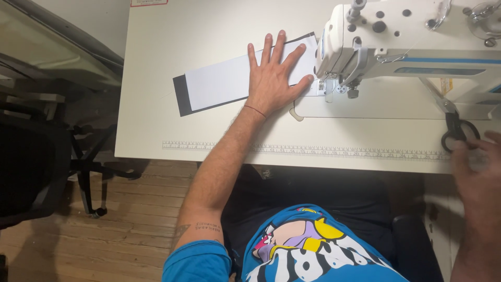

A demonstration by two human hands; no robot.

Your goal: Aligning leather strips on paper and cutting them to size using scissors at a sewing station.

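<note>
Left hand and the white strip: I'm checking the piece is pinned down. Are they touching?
Touching. The head view shows the left hand lying flat, its fingers spread, directly on the white strip.

- Bright, even light on white table [156, 78]; no strong glare.
- Soft shadow under left hand [272, 75] & forearm.
- Right hand [477, 177] motion-blurred; rest sharp.
- Floor [120, 230] and left side dimmer.

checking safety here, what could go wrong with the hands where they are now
The left hand lies flat on the white strip with its fingertips close beside the needle area; they might get caught there. The right hand looks blurred by the black-handled scissors, so it might knock them or meet the blades.
</note>
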